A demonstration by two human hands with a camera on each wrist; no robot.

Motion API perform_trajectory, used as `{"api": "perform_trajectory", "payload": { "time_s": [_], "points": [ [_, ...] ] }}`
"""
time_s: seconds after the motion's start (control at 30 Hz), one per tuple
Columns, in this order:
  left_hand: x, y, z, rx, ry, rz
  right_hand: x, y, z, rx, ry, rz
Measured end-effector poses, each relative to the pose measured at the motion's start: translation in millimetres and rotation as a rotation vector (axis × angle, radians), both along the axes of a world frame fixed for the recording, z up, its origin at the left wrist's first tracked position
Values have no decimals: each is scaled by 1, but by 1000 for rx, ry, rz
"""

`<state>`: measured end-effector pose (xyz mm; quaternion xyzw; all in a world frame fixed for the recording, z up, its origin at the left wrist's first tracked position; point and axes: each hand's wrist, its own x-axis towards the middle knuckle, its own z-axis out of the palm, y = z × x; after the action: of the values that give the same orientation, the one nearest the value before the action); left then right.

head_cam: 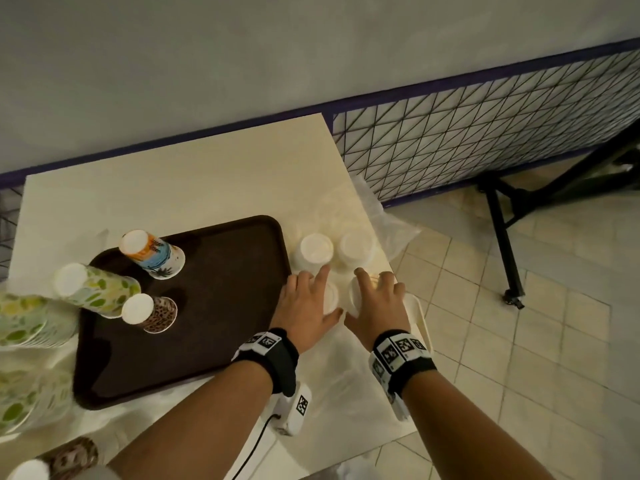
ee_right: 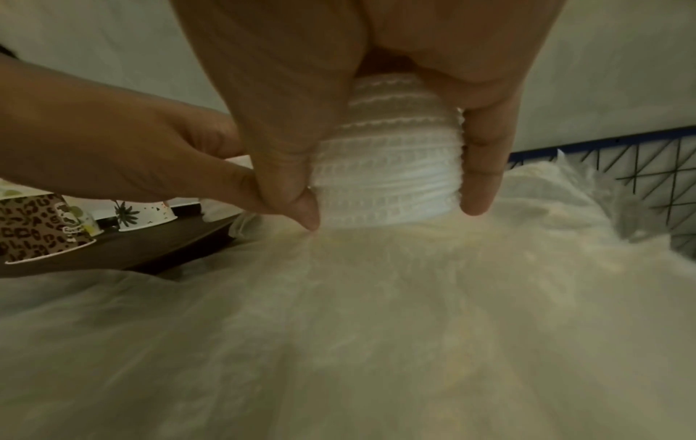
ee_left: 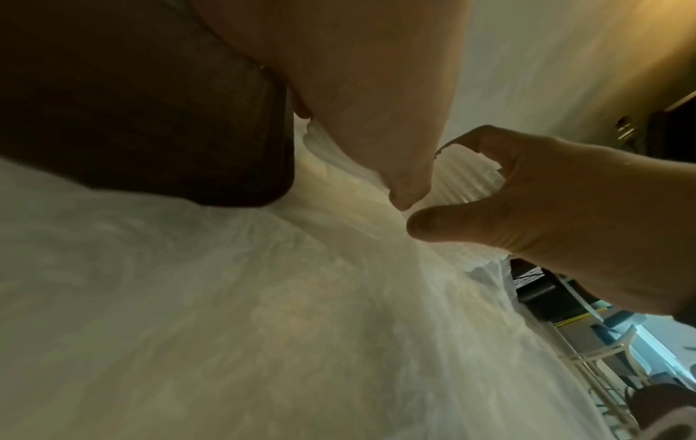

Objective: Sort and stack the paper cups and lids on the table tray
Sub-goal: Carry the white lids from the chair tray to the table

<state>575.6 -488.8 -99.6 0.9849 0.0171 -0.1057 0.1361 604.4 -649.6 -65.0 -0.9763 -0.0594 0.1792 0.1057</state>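
Right now our right hand (ee_right: pixel 376 98) clasps a stack of white ribbed lids (ee_right: pixel 388 178) from above, thumb on one side and fingers curled down the other, the stack standing on thin clear plastic film (ee_right: pixel 376 327) spread over the cream table (head_cam: pixel 173 188). Beside it our left hand (head_cam: pixel 304 306) covers a second white lid stack (head_cam: pixel 331 299), its thumb almost touching our right thumb; how tightly its fingers close on that stack we cannot tell. Just beyond our fingertips stand two more white lid stacks (head_cam: pixel 316 252), side by side near the table's right edge. To the left lies the dark brown tray (head_cam: pixel 214 306), carrying three upside-down stacks of paper cups: a palm-tree print stack (head_cam: pixel 154 254) at the back, a green leaf print stack (head_cam: pixel 97 289) leaning at the left rim, and a leopard print stack (head_cam: pixel 152 313) nearest us. More green leaf cups (head_cam: pixel 27 323) lie off the tray at far left.
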Motion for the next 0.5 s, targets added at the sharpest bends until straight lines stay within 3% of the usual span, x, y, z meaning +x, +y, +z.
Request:
{"api": "perform_trajectory", "payload": {
  "time_s": [0.3, 0.5],
  "points": [
    [8, 1, -12, -86, 45, -42, -7, -7, -12, -54, 25, 15],
    [-7, 14, 35, -80, -14, -8, -13, -5, 29, -37, -46, 65]
  ]
}}
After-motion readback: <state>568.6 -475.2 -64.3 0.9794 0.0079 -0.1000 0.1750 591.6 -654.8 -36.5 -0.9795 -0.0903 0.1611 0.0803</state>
